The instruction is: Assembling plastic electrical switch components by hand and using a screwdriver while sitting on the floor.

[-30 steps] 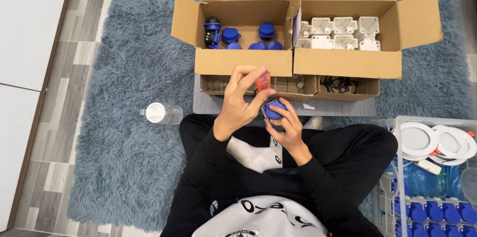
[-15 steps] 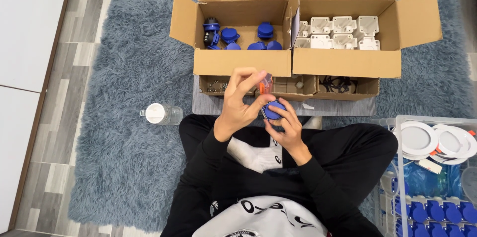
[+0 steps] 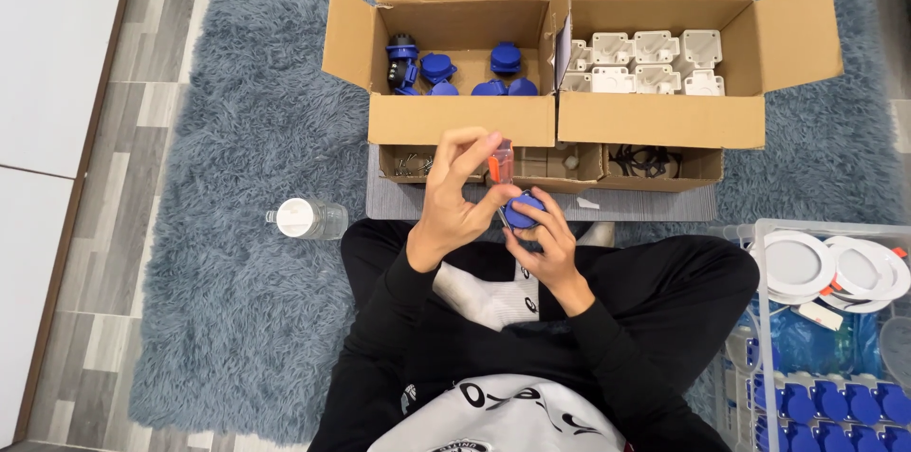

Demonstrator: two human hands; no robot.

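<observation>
Two cardboard boxes (image 3: 569,120) sit ahead of you: left holds several blue parts (image 3: 455,73), right white housings (image 3: 645,63). Your right hand (image 3: 546,243) grips one blue cap (image 3: 522,210) over your lap; your left hand (image 3: 455,196) grasps the orange-handled screwdriver (image 3: 498,166), tip at it. Fastening unfinished, I judge.

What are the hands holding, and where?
Left hand holds a screwdriver by its handle; right hand cups a blue cap from below.

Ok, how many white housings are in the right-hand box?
6 in the right box: back row at; front row at. A partly hidden white piece by the left wall may be another.
</observation>
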